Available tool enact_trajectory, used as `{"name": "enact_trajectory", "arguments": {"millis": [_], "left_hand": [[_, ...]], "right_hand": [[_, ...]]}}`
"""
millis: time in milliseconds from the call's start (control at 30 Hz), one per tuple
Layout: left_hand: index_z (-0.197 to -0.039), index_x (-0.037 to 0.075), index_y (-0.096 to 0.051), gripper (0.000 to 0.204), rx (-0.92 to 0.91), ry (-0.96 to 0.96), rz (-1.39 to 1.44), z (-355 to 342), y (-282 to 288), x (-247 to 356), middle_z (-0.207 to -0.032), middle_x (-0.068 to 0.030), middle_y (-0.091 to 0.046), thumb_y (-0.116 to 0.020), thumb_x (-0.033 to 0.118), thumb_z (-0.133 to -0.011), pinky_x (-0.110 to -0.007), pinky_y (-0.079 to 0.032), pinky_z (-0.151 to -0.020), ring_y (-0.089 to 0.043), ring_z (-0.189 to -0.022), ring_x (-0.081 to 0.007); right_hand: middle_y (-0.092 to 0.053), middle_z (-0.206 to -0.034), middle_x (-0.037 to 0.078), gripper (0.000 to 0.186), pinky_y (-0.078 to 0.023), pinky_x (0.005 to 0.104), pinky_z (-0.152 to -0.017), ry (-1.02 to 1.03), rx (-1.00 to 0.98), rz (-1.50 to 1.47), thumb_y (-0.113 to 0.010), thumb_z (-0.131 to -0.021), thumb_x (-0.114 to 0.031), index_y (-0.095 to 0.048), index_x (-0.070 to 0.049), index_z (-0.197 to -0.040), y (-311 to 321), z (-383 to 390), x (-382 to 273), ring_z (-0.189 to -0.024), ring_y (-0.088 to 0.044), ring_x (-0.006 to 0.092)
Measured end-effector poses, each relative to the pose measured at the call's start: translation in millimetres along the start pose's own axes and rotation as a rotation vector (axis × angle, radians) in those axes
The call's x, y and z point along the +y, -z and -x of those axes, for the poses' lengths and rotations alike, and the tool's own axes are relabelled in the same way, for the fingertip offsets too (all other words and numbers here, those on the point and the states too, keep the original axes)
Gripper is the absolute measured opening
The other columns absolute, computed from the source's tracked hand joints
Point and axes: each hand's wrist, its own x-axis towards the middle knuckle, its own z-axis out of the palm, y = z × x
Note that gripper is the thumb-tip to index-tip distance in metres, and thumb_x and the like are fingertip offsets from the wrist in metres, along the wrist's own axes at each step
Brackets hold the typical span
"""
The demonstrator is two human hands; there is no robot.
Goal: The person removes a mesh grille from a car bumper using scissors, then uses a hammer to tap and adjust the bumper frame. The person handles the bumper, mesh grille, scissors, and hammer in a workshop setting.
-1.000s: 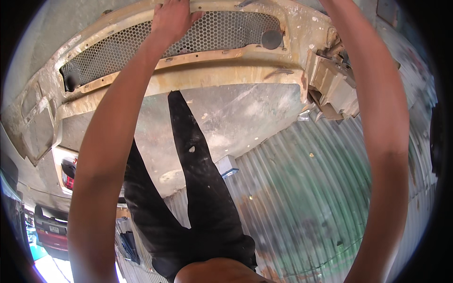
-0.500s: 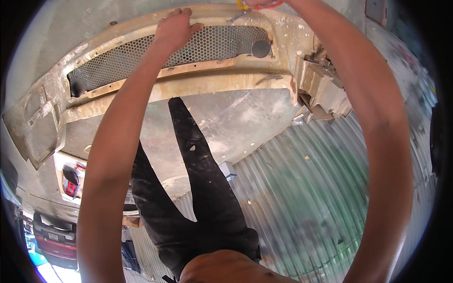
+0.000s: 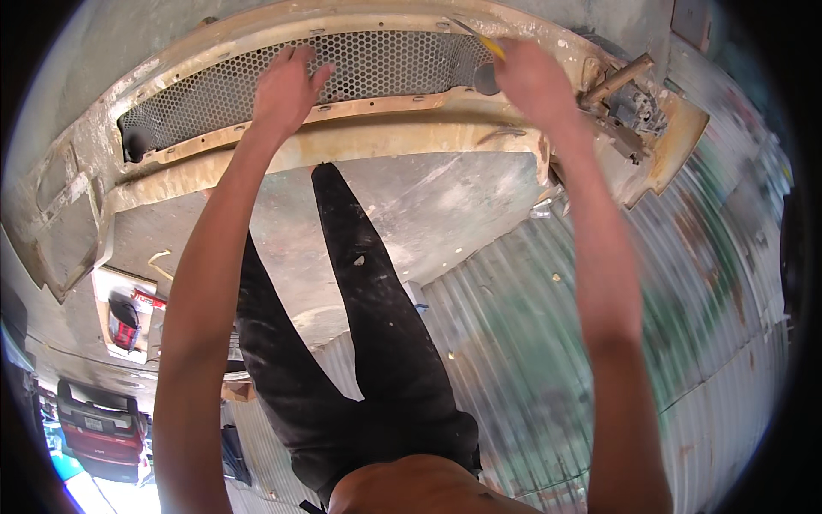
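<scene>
A worn beige bumper (image 3: 377, 137) spans the upper view, with a grey honeycomb mesh grille (image 3: 385, 64) set in it and dark round discs at its ends. My left hand (image 3: 287, 94) is on or just over the mesh left of centre, fingers apart and holding nothing I can see. My right hand (image 3: 535, 86), blurred, grips a thin yellow-handled tool (image 3: 490, 44) by the mesh's right end. The tool's thin tip points up-left toward the grille's upper edge; whether it touches is unclear. The hand partly covers the right disc (image 3: 484, 80).
Beige brackets and parts (image 3: 629, 120) are at the bumper's right. My dark-trousered legs stand on the stained concrete floor (image 3: 445, 206). A corrugated metal wall (image 3: 651, 360) is at lower right. A dark red vehicle (image 3: 98, 428) and a tail lamp (image 3: 124, 325) lie at lower left.
My right hand has come down and left from the top edge, bringing the yellow tool to the mesh's right end. My left hand has moved down and left from the bumper's upper rail.
</scene>
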Motion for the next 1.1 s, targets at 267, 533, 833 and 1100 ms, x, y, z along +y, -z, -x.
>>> {"name": "enact_trajectory", "arguments": {"millis": [267,533,833,1100], "left_hand": [[-0.126,0.005,-0.061,0.054,-0.217,-0.235,-0.081,-95.4,-36.1,107.8,-0.119,-0.0194,-0.065,-0.064,0.047,-0.092,-0.046,-0.049,-0.096,-0.062,-0.112,-0.0373],[-0.107,0.001,-0.072,0.053,-0.308,-0.21,-0.228,-166.1,-74.1,117.3,-0.105,-0.024,-0.07,-0.071,0.049,-0.085,-0.049,-0.052,-0.086,-0.066,-0.101,-0.0421],[-0.116,0.001,-0.068,0.07,-0.391,-0.148,-0.214,-192.1,-74.0,94.9,-0.112,-0.0209,-0.07,-0.081,0.054,-0.074,-0.045,-0.054,-0.087,-0.068,-0.1,-0.0345],[-0.128,0.009,-0.063,0.061,-0.379,-0.107,-0.317,-173.9,-86.5,115.3,-0.12,-0.0182,-0.067,-0.067,0.054,-0.088,-0.045,-0.048,-0.099,-0.062,-0.116,-0.0345]], "right_hand": [[-0.068,-0.101,0.025,0.034,-0.053,0.045,-0.081,-0.751,-0.088,-0.631,-0.059,-0.093,-0.017,-0.065,-0.011,-0.126,-81.4,174.9,-49.3,-0.095,-0.065,0.0419],[-0.056,-0.073,-0.001,0.029,-0.04,0.0225,-0.059,-0.936,-0.078,-1.401,-0.056,-0.099,-0.017,-0.069,0.0,-0.118,-137.5,172.8,-53.3,-0.065,-0.047,0.0047],[-0.057,-0.071,0.0,0.029,-0.041,0.0237,-0.059,-0.949,0.018,-1.412,-0.059,-0.097,-0.017,-0.069,0.002,-0.117,-152.2,188.4,-23.2,-0.065,-0.049,0.0052],[-0.068,-0.091,0.025,0.036,-0.051,0.0463,-0.078,-0.813,0.007,-0.948,-0.056,-0.092,-0.027,-0.067,-0.004,-0.118,-145.0,184.6,57.3,-0.089,-0.066,0.0415]]}}
